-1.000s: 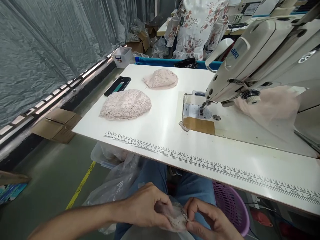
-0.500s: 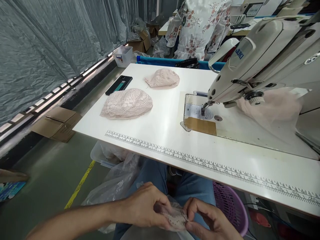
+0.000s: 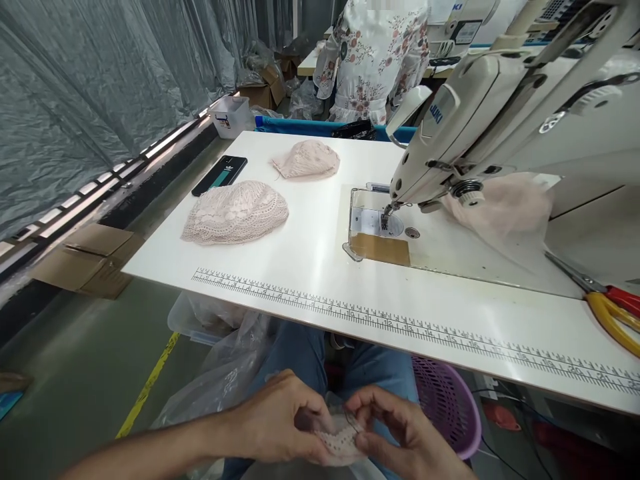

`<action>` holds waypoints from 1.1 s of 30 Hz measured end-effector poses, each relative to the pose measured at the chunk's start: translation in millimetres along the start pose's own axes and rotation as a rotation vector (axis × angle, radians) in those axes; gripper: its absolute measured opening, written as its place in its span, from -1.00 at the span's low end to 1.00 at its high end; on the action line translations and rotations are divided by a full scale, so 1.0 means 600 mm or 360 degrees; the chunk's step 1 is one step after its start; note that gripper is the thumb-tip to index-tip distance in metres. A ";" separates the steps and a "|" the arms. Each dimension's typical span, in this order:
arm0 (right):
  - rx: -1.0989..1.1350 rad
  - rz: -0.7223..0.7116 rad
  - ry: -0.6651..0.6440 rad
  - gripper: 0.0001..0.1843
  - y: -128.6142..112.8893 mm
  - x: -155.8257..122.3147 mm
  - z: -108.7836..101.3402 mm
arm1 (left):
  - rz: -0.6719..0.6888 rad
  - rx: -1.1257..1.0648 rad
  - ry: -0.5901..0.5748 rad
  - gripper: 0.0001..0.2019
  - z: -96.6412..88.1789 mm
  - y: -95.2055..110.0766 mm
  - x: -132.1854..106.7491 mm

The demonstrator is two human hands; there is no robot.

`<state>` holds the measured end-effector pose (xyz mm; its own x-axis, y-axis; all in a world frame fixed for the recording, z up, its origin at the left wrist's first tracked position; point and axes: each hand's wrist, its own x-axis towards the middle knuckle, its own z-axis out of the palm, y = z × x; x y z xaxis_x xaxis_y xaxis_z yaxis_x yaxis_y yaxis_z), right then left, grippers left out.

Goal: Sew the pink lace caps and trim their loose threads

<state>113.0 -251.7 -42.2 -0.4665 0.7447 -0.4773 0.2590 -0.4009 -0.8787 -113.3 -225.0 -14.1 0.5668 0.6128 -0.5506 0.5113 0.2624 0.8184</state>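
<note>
Pinching a small piece of pink lace (image 3: pixel 336 445) between the left hand (image 3: pixel 280 427) and the right hand (image 3: pixel 400 433), fingertips of both pressed together on it, low over the lap and below the near edge of the white table (image 3: pixel 320 267). Lying on the table well apart from the hands: a larger lace cap (image 3: pixel 235 212), a smaller lace cap (image 3: pixel 306 160), a phone (image 3: pixel 220 175), with the sewing machine (image 3: pixel 500 107) and scissors (image 3: pixel 610 308) sitting to the right.

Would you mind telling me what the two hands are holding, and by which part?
Both the left hand and right hand pinch a small pink lace piece by its upper edge, fingertips close together.
</note>
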 end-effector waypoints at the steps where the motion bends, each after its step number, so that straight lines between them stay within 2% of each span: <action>1: -0.0012 0.0015 -0.0009 -0.72 0.001 -0.001 -0.001 | -0.0002 -0.0007 -0.0008 -0.82 0.000 0.000 0.000; 9: -0.0081 -0.0039 -0.0072 -0.73 -0.010 -0.001 -0.006 | -0.0029 0.0016 -0.0011 -0.82 0.004 -0.003 0.003; 15: 0.0057 -0.0037 -0.0123 -0.61 -0.010 0.002 -0.001 | -0.0033 -0.0083 -0.0055 -0.79 0.006 -0.008 0.006; 20: 0.0176 -0.0023 -0.0106 -0.71 -0.005 -0.001 -0.001 | -0.0068 -0.0335 -0.0163 -0.69 0.005 -0.014 0.009; 24: 0.0478 -0.0007 -0.0133 -0.78 0.001 0.000 0.001 | -0.0131 -0.0465 -0.0214 -0.72 0.010 -0.021 0.011; 28: 0.0565 0.0045 -0.0185 -0.72 0.005 -0.001 0.005 | -0.0175 -0.0515 -0.0231 -0.72 0.012 -0.022 0.011; 33: 0.0525 0.0113 -0.0103 -0.60 0.002 -0.005 0.009 | -0.0203 -0.0543 -0.0185 -0.67 0.010 -0.017 0.009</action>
<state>110.0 -257.1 -42.0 -0.5126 0.6774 -0.5276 0.0104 -0.6096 -0.7927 -111.6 -228.7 -26.1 0.5920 0.4758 -0.6505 0.3491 0.5761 0.7391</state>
